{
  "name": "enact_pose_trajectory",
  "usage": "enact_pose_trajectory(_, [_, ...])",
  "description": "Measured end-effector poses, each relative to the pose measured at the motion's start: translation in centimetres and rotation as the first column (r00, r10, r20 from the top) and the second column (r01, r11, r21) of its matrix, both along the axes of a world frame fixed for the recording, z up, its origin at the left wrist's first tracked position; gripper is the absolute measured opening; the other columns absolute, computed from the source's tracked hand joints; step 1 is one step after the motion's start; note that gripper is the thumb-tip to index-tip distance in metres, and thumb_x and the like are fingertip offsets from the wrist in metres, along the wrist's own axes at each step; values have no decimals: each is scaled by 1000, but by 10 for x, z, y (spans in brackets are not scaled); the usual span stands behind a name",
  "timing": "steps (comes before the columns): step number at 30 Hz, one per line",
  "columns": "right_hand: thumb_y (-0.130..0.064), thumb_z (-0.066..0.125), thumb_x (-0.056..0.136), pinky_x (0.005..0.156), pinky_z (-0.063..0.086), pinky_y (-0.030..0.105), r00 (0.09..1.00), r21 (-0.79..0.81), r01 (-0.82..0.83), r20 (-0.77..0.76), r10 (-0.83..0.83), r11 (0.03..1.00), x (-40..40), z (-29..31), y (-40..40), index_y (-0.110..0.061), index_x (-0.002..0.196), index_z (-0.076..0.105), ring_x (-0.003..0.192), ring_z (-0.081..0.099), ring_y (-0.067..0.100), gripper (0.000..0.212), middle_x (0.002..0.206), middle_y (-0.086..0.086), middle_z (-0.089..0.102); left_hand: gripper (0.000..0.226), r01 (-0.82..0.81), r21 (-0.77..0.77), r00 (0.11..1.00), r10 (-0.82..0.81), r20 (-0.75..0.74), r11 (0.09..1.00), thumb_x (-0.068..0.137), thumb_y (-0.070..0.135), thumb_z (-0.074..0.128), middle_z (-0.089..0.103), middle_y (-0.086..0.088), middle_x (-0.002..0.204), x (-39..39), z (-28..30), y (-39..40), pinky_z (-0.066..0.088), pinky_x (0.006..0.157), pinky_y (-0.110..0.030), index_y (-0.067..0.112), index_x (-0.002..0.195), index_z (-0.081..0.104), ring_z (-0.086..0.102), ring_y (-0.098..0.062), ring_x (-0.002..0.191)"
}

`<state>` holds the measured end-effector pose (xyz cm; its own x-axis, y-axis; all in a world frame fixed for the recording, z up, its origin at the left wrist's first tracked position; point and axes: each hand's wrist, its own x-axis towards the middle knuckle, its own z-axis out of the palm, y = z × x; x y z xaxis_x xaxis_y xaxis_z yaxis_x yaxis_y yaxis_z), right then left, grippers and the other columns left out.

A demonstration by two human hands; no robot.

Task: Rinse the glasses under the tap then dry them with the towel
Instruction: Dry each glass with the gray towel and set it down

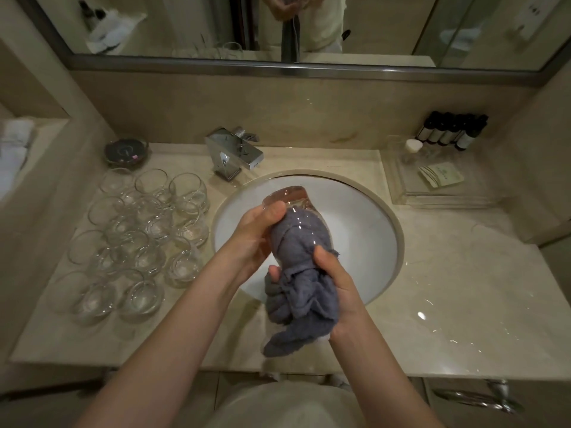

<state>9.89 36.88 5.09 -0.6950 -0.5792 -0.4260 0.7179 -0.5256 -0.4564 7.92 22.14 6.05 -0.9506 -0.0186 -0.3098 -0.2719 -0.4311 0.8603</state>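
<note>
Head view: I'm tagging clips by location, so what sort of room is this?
Probably a hotel bathroom: a round sink set in a marble counter, a wide mirror behind, and a row of small toiletry bottles.

Marble countertop [448, 282] with glasses [139, 239]

1. Glasses: 1 glass [289, 208] being held over the sink, approx. 13 more glasses [139, 239] sitting clustered at the counter's left edge; clear glass overlapping, so exact no. is hard to tell.
2. Towels: 1 grey towel [301, 291] being stuffed into the held glass.
3. Hands: 2, left hand [256, 239] & right hand [336, 291].
4. Taps: 1 tap [234, 156] standing at the counter's back edge.
5. Dark bottles [451, 131]: 5 lining the back right corner.
6. Sinks: 1 sink [370, 230].
</note>
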Motion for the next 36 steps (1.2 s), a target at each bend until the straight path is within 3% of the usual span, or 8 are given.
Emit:
enact_pose_trajectory(6, [-26, 86, 51, 76, 58, 38, 984, 133, -7, -177, 31, 991, -7, -10, -17, -10, 95, 75, 83, 70, 26, 48, 100, 20, 71, 49, -33, -11, 953, 35, 302, 999, 66, 53, 81, 71, -8, 88, 0, 2, 9, 53, 73, -29, 15, 95, 69, 69, -20, 77])
enact_pose_trajectory(11, [-39, 98, 35, 67, 60, 34, 998, -9, -56, -3, 56, 998, -4, -21, -13, -4, 126, 57, 86, 71, 26, 106, 105, 18, 71, 40, -82, 19, 994, 81, 73, 996, 60, 27, 80, 69, -15, 89, 10, -3, 12, 56, 69, -29, 4, 91, 69, 67, -23, 78])
enact_pose_trajectory(16, [-45, 62, 89, 93, 47, 23, 986, -193, -161, -78, 149, 968, 2, -22, 0, -17, 125, 65, 105, 66, 11, 46, 118, 2, 68, 49, 214, 104, 967, -196, -161, 971, 47, 33, 89, 72, -9, 104, 9, -4, 4, 58, 81, -36, 20, 93, 77, 68, -24, 96])
enact_pose_trajectory(21, [-28, 100, 22, 59, 60, 36, 999, -77, -20, 40, 23, 997, -6, -24, -7, 5, 107, 68, 67, 70, 29, 97, 86, 24, 69, 91, 166, -57, 976, -156, 152, 984, 55, 65, 82, 70, -8, 108, 5, -5, -4, 57, 75, -32, 6, 121, 62, 67, -22, 96])
enact_pose_trajectory(25, [-29, 91, 53, 96, 49, 52, 984, 183, 38, -179, -5, 982, -12, -22, -19, -1, 111, 65, 97, 63, 38, 69, 106, 27, 67, 62, -32, -79, 979, 48, 199, 996, 69, 55, 77, 71, -1, 85, 11, -4, 14, 52, 59, -24, 10, 110, 67, 69, -14, 74])
enact_pose_trajectory(28, [-19, 89, 53, 77, 59, 35, 991, 122, -30, -122, 45, 992, -8, -21, -17, -3, 107, 64, 83, 69, 28, 62, 93, 19, 71, 35, -125, -31, 980, 128, 150, 992, 72, 30, 82, 67, -5, 77, 14, -9, 21, 52, 57, -21, 9, 95, 65, 66, -16, 68])
enact_pose_trajectory(32, [-21, 100, 26, 55, 59, 36, 987, -134, -42, 147, 61, 990, -2, -22, -18, 1, 118, 62, 66, 70, 30, 102, 97, 23, 67, 86, 12, 251, 991, -45, 130, 968, 41, 49, 94, 69, -12, 106, 20, -28, 7, 49, 81, -30, 10, 114, 68, 66, -25, 95])
enact_pose_trajectory(36, [-26, 100, 26, 52, 58, 34, 992, -114, -96, 75, 105, 989, -3, -18, -25, -2, 116, 62, 62, 70, 28, 100, 86, 20, 70, 60, 144, 281, 987, -156, 20, 949, 57, 57, 85, 72, -3, 109, 22, -21, -5, 49, 92, -32, 23, 105, 77, 68, -17, 100])
